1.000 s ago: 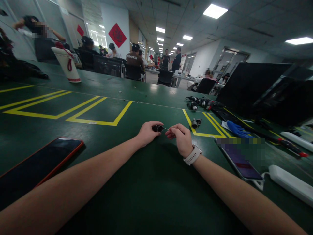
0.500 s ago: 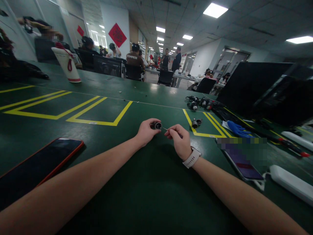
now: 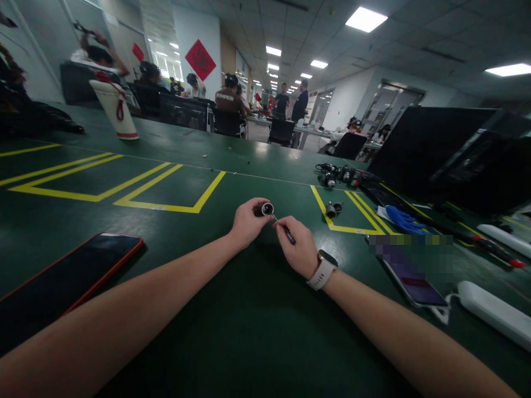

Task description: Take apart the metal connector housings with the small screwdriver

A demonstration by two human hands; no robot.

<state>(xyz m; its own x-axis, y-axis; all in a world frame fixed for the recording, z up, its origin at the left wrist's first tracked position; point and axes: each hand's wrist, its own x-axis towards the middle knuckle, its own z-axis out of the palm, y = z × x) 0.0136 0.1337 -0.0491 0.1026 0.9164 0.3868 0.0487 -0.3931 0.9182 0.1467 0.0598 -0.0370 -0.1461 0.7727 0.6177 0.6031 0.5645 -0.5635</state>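
Note:
My left hand [image 3: 248, 223] is closed around a small dark cylindrical part [image 3: 266, 209], whose round metal-rimmed end faces me and to the right. A thin screwdriver [image 3: 289, 235] with a dark handle is pinched in my right hand [image 3: 297, 246], which wears a watch with a pale strap. Its slender shaft points up and left to the rim of the part; whether the tip touches it I cannot tell. Both hands are above the green table [image 3: 232, 320]. Two small metal pieces [image 3: 333, 209] lie right of my hands, by a yellow tape outline.
A red-edged phone [image 3: 70, 276] lies at left, another phone [image 3: 409, 271] with a white cable at right. Beyond are a blue glove [image 3: 402, 219], several dark connector-like parts [image 3: 338, 173], a black monitor [image 3: 427, 143] and a paper cup [image 3: 114, 108]. Co-workers sit in the background.
My right hand has turned and moved slightly left, so the screwdriver handle now points down and its tip is nearer the part's rim. The part has tilted slightly in my left hand.

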